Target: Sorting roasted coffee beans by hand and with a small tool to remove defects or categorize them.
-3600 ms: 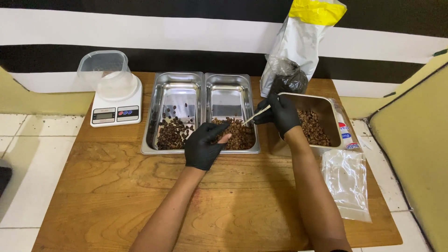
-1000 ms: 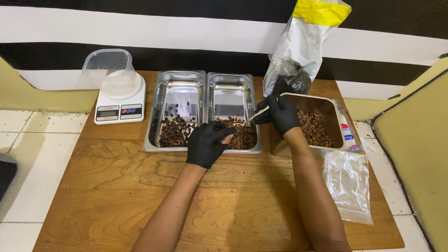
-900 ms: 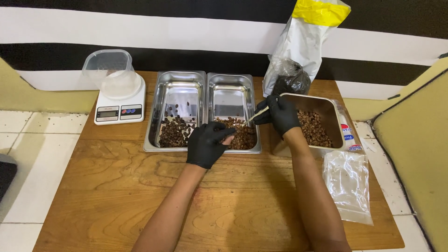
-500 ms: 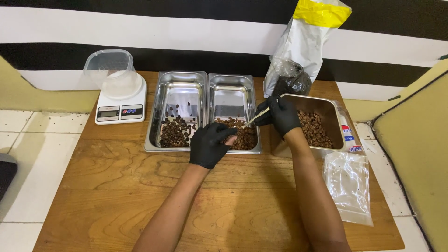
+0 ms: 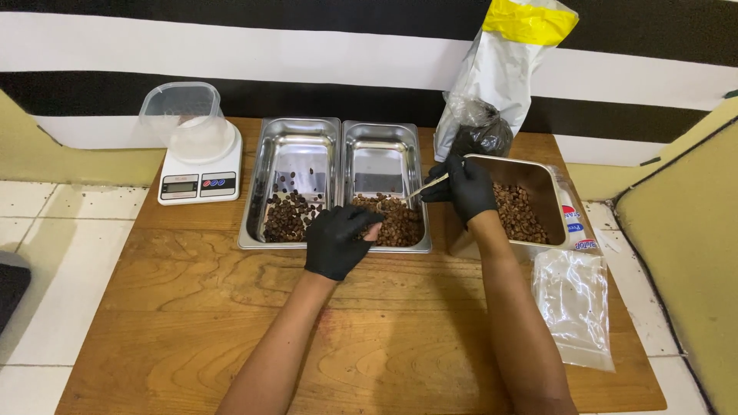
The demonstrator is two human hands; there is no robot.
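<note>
Both my hands wear black gloves. My left hand (image 5: 338, 240) rests over the near rim between two steel trays, fingers curled, thumb side touching brown beans in the middle tray (image 5: 382, 150); whether it pinches a bean I cannot tell. My right hand (image 5: 463, 187) grips metal tweezers (image 5: 427, 186), their tip pointing left over the beans (image 5: 392, 217) of the middle tray. The left tray (image 5: 298, 146) holds a smaller heap of beans (image 5: 288, 217). A third tray (image 5: 538, 178) on the right, tilted, holds more beans (image 5: 516, 211).
A white kitchen scale (image 5: 200, 173) with a clear plastic tub (image 5: 183, 115) stands at the back left of the wooden table (image 5: 231, 323). A tall white and yellow bag (image 5: 503, 69) stands behind the right tray. A clear plastic bag (image 5: 575, 303) lies at the right edge.
My left hand has edged a little right and closer to the middle tray's beans. My right hand with the tweezers has stayed almost in place.
</note>
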